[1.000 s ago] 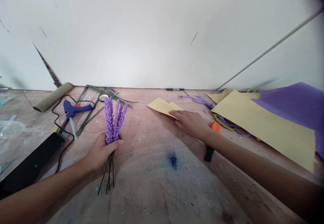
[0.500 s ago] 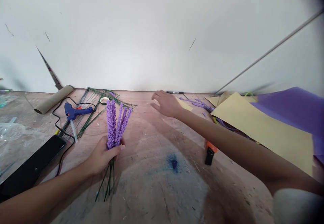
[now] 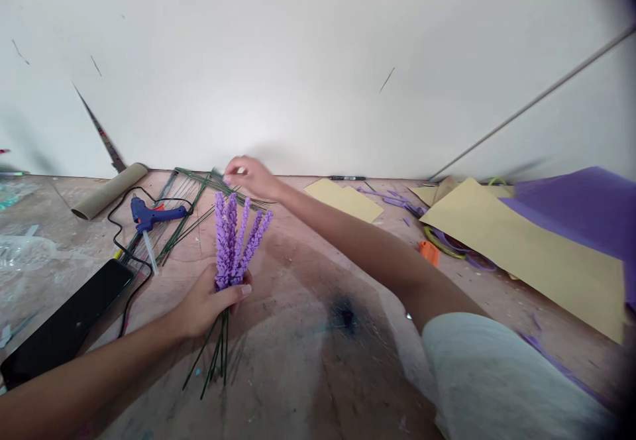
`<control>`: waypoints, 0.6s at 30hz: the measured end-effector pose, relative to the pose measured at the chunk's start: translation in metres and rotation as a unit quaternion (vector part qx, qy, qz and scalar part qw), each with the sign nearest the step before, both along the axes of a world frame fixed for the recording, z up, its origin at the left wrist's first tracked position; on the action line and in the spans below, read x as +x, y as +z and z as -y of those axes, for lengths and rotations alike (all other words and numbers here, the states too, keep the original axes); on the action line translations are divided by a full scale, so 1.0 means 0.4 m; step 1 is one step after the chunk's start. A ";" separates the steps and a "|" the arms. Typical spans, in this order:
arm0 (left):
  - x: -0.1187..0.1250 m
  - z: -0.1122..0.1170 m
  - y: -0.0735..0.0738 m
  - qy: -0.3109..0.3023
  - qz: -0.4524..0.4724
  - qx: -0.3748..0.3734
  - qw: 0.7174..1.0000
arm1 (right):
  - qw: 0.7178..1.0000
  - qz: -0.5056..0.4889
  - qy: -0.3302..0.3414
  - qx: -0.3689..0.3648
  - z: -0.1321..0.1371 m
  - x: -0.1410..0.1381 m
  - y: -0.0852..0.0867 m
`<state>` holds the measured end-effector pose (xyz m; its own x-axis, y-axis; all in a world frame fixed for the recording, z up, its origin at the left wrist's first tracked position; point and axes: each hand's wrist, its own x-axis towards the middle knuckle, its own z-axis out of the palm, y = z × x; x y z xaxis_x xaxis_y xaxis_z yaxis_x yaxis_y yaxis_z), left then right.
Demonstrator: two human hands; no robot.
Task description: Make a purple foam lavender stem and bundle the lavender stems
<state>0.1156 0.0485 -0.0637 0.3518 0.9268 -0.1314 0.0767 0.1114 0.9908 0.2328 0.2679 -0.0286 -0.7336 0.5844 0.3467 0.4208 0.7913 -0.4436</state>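
Note:
My left hand is closed around a bunch of purple artificial lavender stems. The fluffy flower heads point up, and thin green stems hang below the fist. At the back of the table, my right hand is over green wire stems, its thumb and fingers curled together. Whatever is at its fingertips is too small and blurred to make out. The white tape roll seen earlier among these stems does not show clearly now.
To the left are a blue glue gun with its cord, a cardboard tube and a black phone. Yellow paper, a pen, purple sheets and an orange tool lie right.
My right hand has swept left from near the yellow paper to the green stems, and its fingers have curled. My left hand keeps the lavender bunch, with its flower heads slightly more spread.

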 end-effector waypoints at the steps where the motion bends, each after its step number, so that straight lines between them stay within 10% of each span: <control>1: 0.000 0.000 0.000 0.002 -0.001 0.001 1.000 | 0.999 -0.008 -0.028 0.013 -0.005 0.036 0.018; 9: -0.003 -0.001 -0.003 0.001 -0.016 0.011 1.000 | 0.911 -0.064 -0.371 0.166 0.048 0.528 0.075; 18: -0.002 0.002 0.023 -0.010 -0.031 0.017 0.999 | 0.927 0.142 -0.341 0.064 0.210 0.736 -0.001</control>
<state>0.1147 0.0476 -0.0546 0.3631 0.9238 -0.1215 0.1394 0.0750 0.9874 0.5273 0.1840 -0.0288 -0.2810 0.9133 0.2949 0.9278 0.3371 -0.1600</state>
